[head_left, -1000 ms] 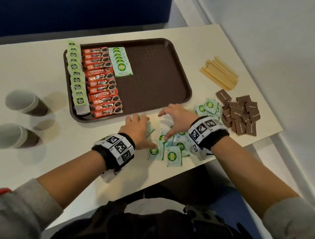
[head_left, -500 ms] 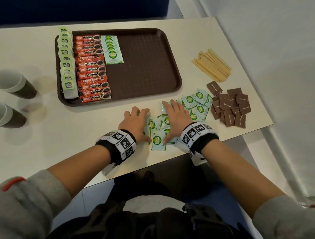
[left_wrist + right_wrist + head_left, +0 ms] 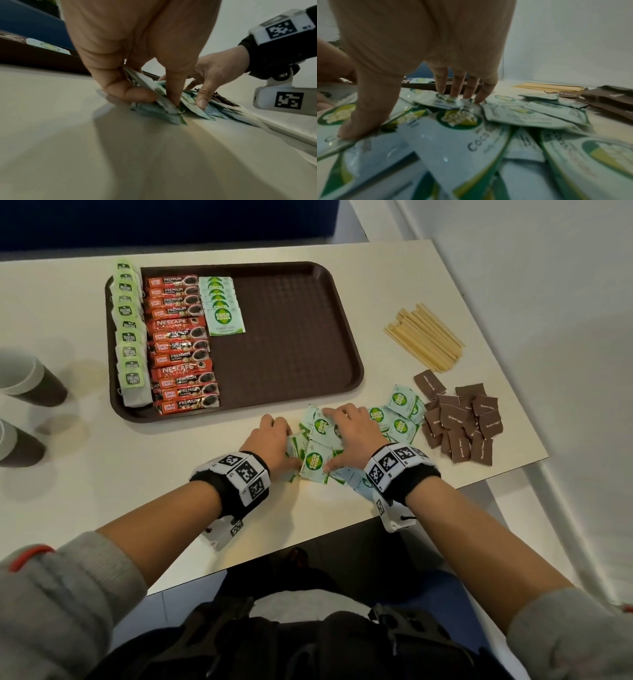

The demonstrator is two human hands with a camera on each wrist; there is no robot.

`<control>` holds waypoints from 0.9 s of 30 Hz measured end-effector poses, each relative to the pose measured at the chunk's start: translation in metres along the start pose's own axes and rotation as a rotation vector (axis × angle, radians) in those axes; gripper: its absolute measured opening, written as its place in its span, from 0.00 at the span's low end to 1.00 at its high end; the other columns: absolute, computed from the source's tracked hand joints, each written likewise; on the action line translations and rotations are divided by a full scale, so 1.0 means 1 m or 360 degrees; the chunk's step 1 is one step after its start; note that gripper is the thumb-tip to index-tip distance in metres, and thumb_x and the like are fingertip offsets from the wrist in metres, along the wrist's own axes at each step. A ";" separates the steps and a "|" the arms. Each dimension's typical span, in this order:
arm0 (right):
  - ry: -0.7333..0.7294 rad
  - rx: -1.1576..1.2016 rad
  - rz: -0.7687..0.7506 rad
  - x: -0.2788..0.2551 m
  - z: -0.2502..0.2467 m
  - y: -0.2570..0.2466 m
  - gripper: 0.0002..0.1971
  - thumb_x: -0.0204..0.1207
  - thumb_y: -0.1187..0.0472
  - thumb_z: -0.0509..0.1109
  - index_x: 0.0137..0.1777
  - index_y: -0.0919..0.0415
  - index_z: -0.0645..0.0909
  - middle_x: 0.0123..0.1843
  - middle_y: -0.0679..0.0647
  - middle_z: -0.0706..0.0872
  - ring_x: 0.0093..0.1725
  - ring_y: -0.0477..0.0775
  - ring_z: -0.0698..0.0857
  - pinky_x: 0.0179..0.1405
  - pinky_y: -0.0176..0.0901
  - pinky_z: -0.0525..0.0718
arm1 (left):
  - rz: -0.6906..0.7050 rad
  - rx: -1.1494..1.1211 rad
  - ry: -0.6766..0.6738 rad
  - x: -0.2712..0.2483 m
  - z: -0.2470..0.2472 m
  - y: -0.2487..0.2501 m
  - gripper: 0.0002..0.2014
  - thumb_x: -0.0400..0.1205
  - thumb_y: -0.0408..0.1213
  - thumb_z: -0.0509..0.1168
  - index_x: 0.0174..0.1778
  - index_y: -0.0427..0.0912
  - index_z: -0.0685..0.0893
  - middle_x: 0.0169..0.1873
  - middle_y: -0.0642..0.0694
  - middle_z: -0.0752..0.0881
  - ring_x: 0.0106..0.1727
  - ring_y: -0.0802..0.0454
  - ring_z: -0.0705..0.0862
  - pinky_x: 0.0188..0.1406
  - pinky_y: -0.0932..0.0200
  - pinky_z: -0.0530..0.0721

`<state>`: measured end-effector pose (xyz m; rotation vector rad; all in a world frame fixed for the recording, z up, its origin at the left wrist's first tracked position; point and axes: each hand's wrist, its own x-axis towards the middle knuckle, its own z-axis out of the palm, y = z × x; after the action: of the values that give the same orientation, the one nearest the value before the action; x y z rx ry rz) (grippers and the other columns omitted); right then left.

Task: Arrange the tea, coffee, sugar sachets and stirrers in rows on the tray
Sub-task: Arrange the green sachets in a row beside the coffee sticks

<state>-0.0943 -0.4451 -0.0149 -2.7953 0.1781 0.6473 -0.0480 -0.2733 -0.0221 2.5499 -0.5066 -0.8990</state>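
The brown tray [image 3: 301,337] holds a row of tea bags [image 3: 128,337], a row of red coffee sticks [image 3: 181,344] and a short row of green sachets [image 3: 221,306]. Loose green sachets [image 3: 399,419] lie in a pile on the table in front of the tray. My left hand [image 3: 284,446] pinches a small stack of them [image 3: 154,102] between thumb and fingers at the pile's left edge. My right hand [image 3: 342,433] rests on the pile, straight fingers [image 3: 455,92] and thumb pressing sachets [image 3: 460,119] down. Brown sugar sachets [image 3: 462,422] and wooden stirrers [image 3: 424,337] lie to the right.
Two paper cups [image 3: 30,381] [image 3: 17,446] stand at the table's left edge. The table's front edge runs just behind my wrists, and its right edge lies close beyond the brown sachets. The tray's right half is bare.
My right hand has come down flat onto the green pile, and both hands have drawn closer together. The left hand now has sachets gathered against its fingers.
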 end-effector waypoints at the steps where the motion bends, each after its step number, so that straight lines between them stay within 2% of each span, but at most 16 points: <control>1: -0.0019 0.0011 -0.0011 0.001 -0.001 -0.001 0.55 0.57 0.45 0.84 0.81 0.56 0.57 0.72 0.57 0.66 0.71 0.61 0.65 0.71 0.56 0.69 | 0.0017 -0.0022 0.0004 0.001 0.000 0.000 0.28 0.74 0.45 0.75 0.64 0.39 0.72 0.61 0.40 0.73 0.59 0.40 0.78 0.56 0.51 0.76; 3: -0.0050 0.0036 -0.0022 0.003 -0.001 -0.003 0.53 0.58 0.47 0.84 0.80 0.59 0.58 0.72 0.59 0.66 0.71 0.61 0.65 0.72 0.54 0.68 | 0.0025 -0.0089 0.0004 0.002 -0.001 -0.001 0.25 0.77 0.45 0.72 0.64 0.38 0.72 0.60 0.39 0.79 0.59 0.41 0.80 0.52 0.54 0.75; 7: -0.0019 -0.0033 0.0005 0.009 0.001 -0.007 0.43 0.62 0.45 0.81 0.74 0.56 0.65 0.69 0.56 0.70 0.70 0.59 0.67 0.70 0.53 0.68 | -0.0058 -0.0319 0.0006 0.002 -0.004 -0.005 0.21 0.78 0.47 0.70 0.62 0.41 0.74 0.55 0.42 0.86 0.54 0.43 0.83 0.45 0.57 0.77; 12: 0.0023 -0.0190 -0.0077 0.016 0.004 -0.019 0.33 0.68 0.44 0.74 0.69 0.57 0.70 0.66 0.55 0.73 0.67 0.59 0.68 0.65 0.53 0.65 | -0.0073 -0.0433 0.0008 0.001 -0.007 -0.010 0.30 0.72 0.48 0.77 0.66 0.43 0.74 0.58 0.44 0.85 0.57 0.45 0.83 0.46 0.59 0.77; 14: 0.0032 -0.0228 -0.0143 0.019 0.004 -0.022 0.31 0.69 0.44 0.72 0.67 0.58 0.71 0.64 0.55 0.73 0.66 0.59 0.68 0.63 0.53 0.65 | -0.0080 -0.0451 0.0040 0.000 -0.008 -0.011 0.30 0.71 0.45 0.77 0.66 0.43 0.74 0.58 0.43 0.85 0.57 0.44 0.83 0.46 0.60 0.76; 17: 0.0016 -0.0121 -0.0205 0.023 0.001 -0.026 0.25 0.69 0.49 0.72 0.63 0.58 0.71 0.61 0.54 0.75 0.64 0.59 0.70 0.62 0.52 0.65 | -0.0112 -0.0580 0.0109 -0.001 -0.012 -0.013 0.31 0.72 0.40 0.77 0.69 0.45 0.72 0.57 0.40 0.85 0.55 0.42 0.83 0.47 0.58 0.77; 20: 0.0006 0.0044 -0.0276 0.026 -0.002 -0.032 0.17 0.69 0.54 0.72 0.53 0.54 0.69 0.51 0.52 0.77 0.58 0.59 0.73 0.60 0.52 0.66 | -0.0067 -0.0599 0.0083 -0.001 -0.020 -0.018 0.32 0.73 0.39 0.75 0.72 0.48 0.72 0.59 0.42 0.85 0.59 0.43 0.83 0.52 0.58 0.79; 22: -0.0041 0.0150 -0.0310 0.028 -0.006 -0.036 0.17 0.70 0.56 0.73 0.50 0.54 0.67 0.48 0.53 0.78 0.55 0.59 0.76 0.56 0.49 0.69 | -0.0033 -0.0581 0.0067 -0.002 -0.026 -0.021 0.26 0.74 0.37 0.73 0.69 0.46 0.76 0.58 0.42 0.86 0.55 0.44 0.84 0.50 0.59 0.80; 25: -0.0117 0.0359 -0.0333 0.032 -0.013 -0.043 0.17 0.71 0.59 0.74 0.53 0.58 0.69 0.49 0.57 0.82 0.49 0.58 0.81 0.47 0.47 0.78 | -0.0053 -0.0633 0.0082 -0.002 -0.033 -0.025 0.22 0.75 0.36 0.71 0.66 0.45 0.79 0.54 0.44 0.86 0.52 0.46 0.84 0.50 0.59 0.80; 27: -0.0142 0.0430 -0.0331 0.035 -0.019 -0.048 0.16 0.71 0.61 0.73 0.50 0.57 0.67 0.45 0.56 0.82 0.45 0.57 0.82 0.42 0.46 0.78 | -0.0052 -0.0762 0.0100 0.000 -0.037 -0.029 0.19 0.75 0.36 0.72 0.62 0.45 0.80 0.51 0.44 0.86 0.53 0.44 0.86 0.53 0.52 0.85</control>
<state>-0.0463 -0.4067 -0.0029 -2.4788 -0.0402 0.6427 -0.0178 -0.2397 -0.0097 2.1452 -0.1988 -0.8301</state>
